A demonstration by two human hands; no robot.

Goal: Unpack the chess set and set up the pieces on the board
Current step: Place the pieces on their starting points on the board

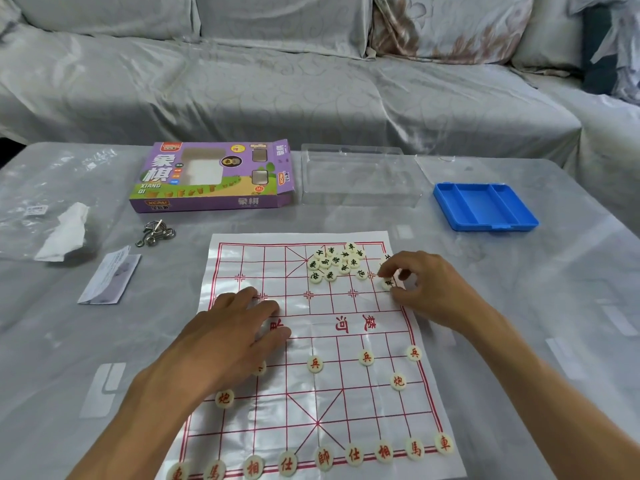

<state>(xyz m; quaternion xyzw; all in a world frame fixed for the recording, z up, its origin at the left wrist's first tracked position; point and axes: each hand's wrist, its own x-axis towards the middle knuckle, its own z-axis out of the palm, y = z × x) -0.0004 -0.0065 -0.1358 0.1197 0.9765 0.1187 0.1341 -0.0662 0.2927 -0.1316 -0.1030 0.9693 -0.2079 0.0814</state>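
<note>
Fingers (pixel 388 271) of right hand (pixel 426 285) pinch one black piece (pixel 388 282) at board (pixel 346 403) far-right edge. Black pile (pixel 334 263) lies just left of them; left hand (pixel 235 327), flat and open, sits farther off.

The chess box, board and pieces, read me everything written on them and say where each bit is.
"象棋", "XIANG QI": purple box front
"象棋": box's near side
"楚河": board middle
"兵", "炮", "車", "馬", "相", "仕", "帥": red pieces
Black pieces: mostly too small to read
Box's small badges: blurred
Leaflet: unreadable
</note>
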